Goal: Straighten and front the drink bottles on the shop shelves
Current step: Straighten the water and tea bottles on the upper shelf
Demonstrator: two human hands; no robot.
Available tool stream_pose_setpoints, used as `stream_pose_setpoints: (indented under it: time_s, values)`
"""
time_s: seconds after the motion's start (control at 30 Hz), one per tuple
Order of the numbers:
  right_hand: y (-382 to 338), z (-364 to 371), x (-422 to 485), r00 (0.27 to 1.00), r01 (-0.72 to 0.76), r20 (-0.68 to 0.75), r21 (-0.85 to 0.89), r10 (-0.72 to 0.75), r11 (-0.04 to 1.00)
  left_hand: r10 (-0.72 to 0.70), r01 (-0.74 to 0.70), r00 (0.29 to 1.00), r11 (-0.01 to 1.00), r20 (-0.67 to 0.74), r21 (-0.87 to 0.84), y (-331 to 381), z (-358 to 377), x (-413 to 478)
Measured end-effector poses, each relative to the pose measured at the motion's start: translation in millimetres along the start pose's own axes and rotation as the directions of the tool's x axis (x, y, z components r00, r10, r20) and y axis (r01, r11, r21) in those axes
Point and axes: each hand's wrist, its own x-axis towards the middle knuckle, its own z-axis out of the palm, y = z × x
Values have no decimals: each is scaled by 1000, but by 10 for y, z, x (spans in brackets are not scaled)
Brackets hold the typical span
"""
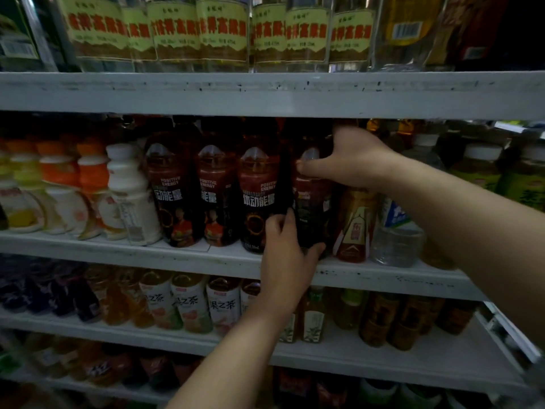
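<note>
our left hand (287, 252) curls round the base of a dark energy drink bottle (311, 202), and our right hand (354, 160) pinches its shoulder. it stands on the middle shelf (147, 252), just right of three matching bottles (216, 187), left of a gold-labelled bottle (355, 225).

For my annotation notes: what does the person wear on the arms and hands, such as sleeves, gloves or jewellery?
Nothing visible: the left hand and right hand have no glove or ring, and the left forearm and right forearm show no sleeve, watch or bracelet.
</note>
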Motion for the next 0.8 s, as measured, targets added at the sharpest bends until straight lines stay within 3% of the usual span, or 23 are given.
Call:
stream_pose_setpoints:
  time_s: [0.07,0.13,0.23,0.33,0.5,0.63,0.8]
  values:
    - [0,-1,9,1000,-10,26,-39,11,999,100,-82,991,981,-94,176,49,29,-108]
    - [-9,17,26,999,-23,38,-80,26,997,90,-65,991,970,-97,234,115,61,-146]
    - [-39,35,19,1000,-31,-2,-147,31,989,-49,53,999,978,-23,204,155,84,-61]
    - [-27,46,3,1000,-28,-16,-176,26,984,-35,34,999,986,4,163,111,64,3]
    - [76,-67,11,998,-37,54,119,31,992,-15,12,992,1000,128,24,-42,2,100]
    - [151,-124,31,996,-36,84,82,29,996,16,-23,994,998,108,61,-51,-23,48]
    - [184,-64,20,999,-49,12,45,48,998,34,-41,998,992,57,121,-42,16,-143]
